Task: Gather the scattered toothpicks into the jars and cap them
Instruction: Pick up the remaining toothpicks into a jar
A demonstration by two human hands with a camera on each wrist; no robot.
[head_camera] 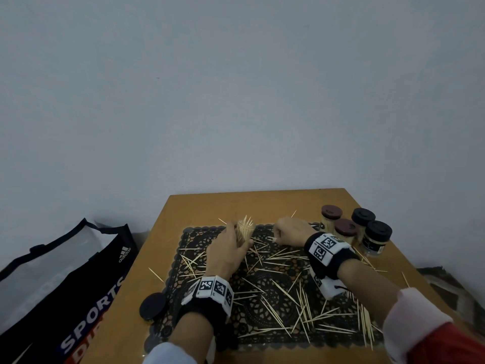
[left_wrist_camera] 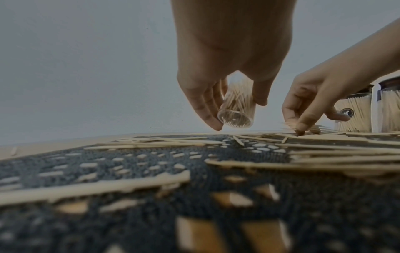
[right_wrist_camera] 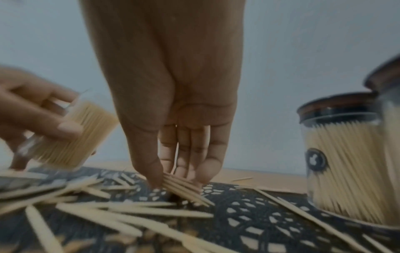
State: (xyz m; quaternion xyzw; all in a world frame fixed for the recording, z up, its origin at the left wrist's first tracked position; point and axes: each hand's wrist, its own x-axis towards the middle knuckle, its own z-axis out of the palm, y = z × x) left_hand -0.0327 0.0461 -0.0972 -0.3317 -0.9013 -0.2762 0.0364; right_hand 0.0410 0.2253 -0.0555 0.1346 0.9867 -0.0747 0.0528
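My left hand (head_camera: 231,245) grips a clear uncapped jar (head_camera: 244,231) packed with toothpicks and holds it tilted just above the black lace mat (head_camera: 262,306). The same jar (left_wrist_camera: 236,109) shows between thumb and fingers in the left wrist view. My right hand (head_camera: 290,231) reaches down to the mat's far edge, where its thumb and fingers pinch a small bundle of toothpicks (right_wrist_camera: 184,188) against the mat. Many loose toothpicks (head_camera: 301,311) lie scattered over the mat and the wooden table (head_camera: 210,206). A black lid (head_camera: 153,306) lies at the mat's left edge.
Several capped jars full of toothpicks (head_camera: 357,229) stand at the table's far right, close behind my right hand. A dark sports bag (head_camera: 65,285) sits on the floor to the left. A plain wall rises behind the table.
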